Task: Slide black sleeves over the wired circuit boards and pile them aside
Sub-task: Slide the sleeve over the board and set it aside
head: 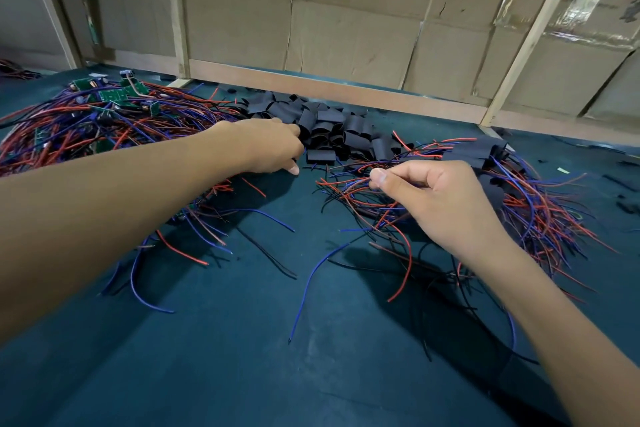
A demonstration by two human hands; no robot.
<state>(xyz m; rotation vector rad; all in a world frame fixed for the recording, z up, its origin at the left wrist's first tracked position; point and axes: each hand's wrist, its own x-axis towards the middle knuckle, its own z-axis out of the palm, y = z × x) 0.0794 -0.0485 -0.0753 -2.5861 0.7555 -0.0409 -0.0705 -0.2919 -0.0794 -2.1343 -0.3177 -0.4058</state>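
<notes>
Roughly mid-job here, going by the piles. Upper left of the frame: a big tangle of bare green circuit boards (114, 95) with red, blue and black leads, none sleeved yet, so plenty left to do. Centre, up against the wooden rail: a heap of loose black sleeves (332, 130), still a decent stock. Right of centre and over toward the right edge: the sleeved pile (485, 156), black-wrapped units with wires fanning out toward the lower right. Looks a fair bit smaller than the bare heap, so probably less than half done, though hard to count anything in that spaghetti.

Left hand (273, 149) stretched out at the near edge of the sleeve heap, fingers curled down among the sleeves. Grip there: cannot tell whether a sleeve is actually caught or just being fished for, fingertips mostly hidden.

Right hand (433, 194) closed in a pinch on a thin bunch of wires (349, 184) at the left edge of the sleeved pile, thumb and forefinger pressed together. No board visible at the end of that bunch, hidden or buried in the pile.

Dark green worktop (242, 340) with stray leads lying around, cardboard wall (346, 28) behind.
</notes>
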